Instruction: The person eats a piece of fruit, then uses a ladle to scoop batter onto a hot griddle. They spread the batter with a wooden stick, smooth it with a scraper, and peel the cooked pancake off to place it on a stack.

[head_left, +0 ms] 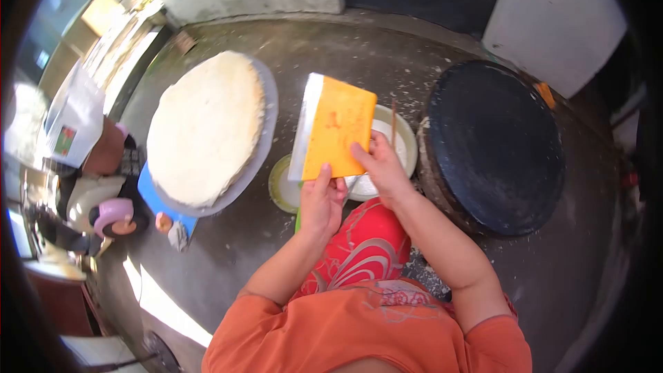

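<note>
Both hands hold a flat yellow scraper (340, 124) with a pale, silvery strip along its left edge and dark print on its face. My left hand (323, 204) pinches its lower edge between thumb and fingers. On its lower right side, my right hand (383, 169) grips it with the thumb on the face and fingers behind. Partly covered by the scraper and my right hand is a large bowl (410, 135) of white contents, with a thin brown stick at its rim. A smaller greenish bowl (277, 183) stands left of it.
Left is a stack of pale round flatbreads (207, 124) on a grey round board (268, 97). A big black round griddle (494, 145) stands right. Beyond the flatbreads are a blue item (153, 190) and a pink-and-white wheeled object (114, 217). White flecks dot the concrete floor (345, 41).
</note>
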`<state>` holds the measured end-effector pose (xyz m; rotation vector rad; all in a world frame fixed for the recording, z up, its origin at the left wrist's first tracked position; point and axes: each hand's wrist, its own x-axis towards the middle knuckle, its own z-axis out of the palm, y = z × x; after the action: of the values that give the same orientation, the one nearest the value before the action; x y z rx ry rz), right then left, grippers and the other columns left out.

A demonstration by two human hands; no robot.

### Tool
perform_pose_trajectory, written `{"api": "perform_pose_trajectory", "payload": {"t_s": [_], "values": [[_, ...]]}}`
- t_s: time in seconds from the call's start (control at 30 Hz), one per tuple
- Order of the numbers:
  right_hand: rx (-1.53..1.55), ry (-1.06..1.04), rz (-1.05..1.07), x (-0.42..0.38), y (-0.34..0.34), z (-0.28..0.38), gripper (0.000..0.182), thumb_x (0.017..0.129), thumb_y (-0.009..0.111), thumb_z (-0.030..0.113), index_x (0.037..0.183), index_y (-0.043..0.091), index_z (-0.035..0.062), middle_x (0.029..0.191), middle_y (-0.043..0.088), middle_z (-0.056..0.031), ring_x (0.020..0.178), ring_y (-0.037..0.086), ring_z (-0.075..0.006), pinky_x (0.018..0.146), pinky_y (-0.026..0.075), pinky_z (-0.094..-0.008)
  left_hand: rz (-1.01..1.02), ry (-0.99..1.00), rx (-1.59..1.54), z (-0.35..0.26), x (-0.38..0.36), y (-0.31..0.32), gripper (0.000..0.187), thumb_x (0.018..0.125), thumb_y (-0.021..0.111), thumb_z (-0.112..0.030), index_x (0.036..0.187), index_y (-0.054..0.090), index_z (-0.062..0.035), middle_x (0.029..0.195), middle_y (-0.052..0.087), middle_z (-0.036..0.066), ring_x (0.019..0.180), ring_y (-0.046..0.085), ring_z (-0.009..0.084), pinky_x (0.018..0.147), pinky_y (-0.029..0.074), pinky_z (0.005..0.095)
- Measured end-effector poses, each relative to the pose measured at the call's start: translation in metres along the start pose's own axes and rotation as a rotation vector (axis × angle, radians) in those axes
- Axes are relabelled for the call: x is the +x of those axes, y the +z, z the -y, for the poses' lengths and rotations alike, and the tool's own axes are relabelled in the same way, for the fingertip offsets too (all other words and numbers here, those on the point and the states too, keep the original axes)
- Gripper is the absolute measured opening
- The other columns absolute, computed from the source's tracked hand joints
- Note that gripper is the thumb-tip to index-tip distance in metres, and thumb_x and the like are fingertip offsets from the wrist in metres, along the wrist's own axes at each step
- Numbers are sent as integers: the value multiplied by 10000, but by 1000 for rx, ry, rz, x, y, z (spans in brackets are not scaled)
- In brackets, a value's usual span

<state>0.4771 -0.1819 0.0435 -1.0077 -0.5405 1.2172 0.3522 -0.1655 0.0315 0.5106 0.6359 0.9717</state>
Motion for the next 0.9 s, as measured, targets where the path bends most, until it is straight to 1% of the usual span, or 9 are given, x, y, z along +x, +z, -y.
{"api": "perform_pose_trajectory", "payload": {"t_s": [0.1,0.23,0.43,0.53,0.6,0.63,0.7,0.8,0.9], "values": [[-344,-11,-52,-24,-32,7,585,877,534,289,1334,239,75,1243,441,-102,1067,469,-158,842,374,-282,-138,95,-19,-36,33,-38,172,909,475,-178,1021,486,-48,780,517,17,576,464,88,486,374,212],[-361,177,-293,-56,-101,6,408,874,539,259,1220,430,71,1052,569,-58,875,568,-117,720,441,-252,-427,321,-22,-102,97,-121,149,910,472,-170,970,493,-35,696,497,27,523,457,99,433,371,211],[-406,295,-383,-101,-156,-12,321,884,523,268,1163,488,114,915,587,-23,765,567,-99,641,435,-232,-558,259,-284,-145,115,-211,233,908,479,-224,1053,438,-46,748,523,63,514,473,132,396,377,212],[-380,314,-453,-120,-173,-23,309,879,530,273,1141,502,113,884,594,-19,742,572,-103,613,436,-229,-637,-63,138,-160,74,-206,445,828,570,-419,1057,487,-47,780,607,179,578,561,156,367,384,243],[-355,343,-506,-132,-179,-32,263,871,542,278,1084,523,124,822,605,9,698,573,-99,605,435,-231,-658,170,776,-175,38,-218,376,800,600,-384,909,596,-24,753,623,181,589,584,216,435,434,313],[-358,342,-504,-137,-185,-39,263,871,542,278,1084,523,124,822,605,9,698,573,-99,605,435,-231,-851,539,1180,-177,38,-258,299,766,615,-304,765,635,-6,751,627,164,605,583,284,551,467,377],[-335,364,-529,-144,-198,-49,254,868,544,277,1072,532,126,815,609,9,683,577,-103,593,435,-236,-1185,966,1608,-209,4,-288,381,681,649,-256,983,590,-31,982,595,147,949,546,270,806,416,365],[-320,376,-539,-150,-205,-60,231,869,542,269,1053,541,129,808,613,8,677,580,-106,573,431,-243,-1704,604,1606,-244,-37,-317,542,643,680,-248,1110,503,-38,1202,477,144,1199,336,321,969,271,426],[-308,380,-541,-152,-189,-61,215,870,539,260,1041,543,130,803,613,7,674,581,-108,563,427,-246,-1732,186,1281,-267,-52,-370,660,576,733,-273,1137,484,-31,1191,500,116,1165,414,259,973,296,397]]}}
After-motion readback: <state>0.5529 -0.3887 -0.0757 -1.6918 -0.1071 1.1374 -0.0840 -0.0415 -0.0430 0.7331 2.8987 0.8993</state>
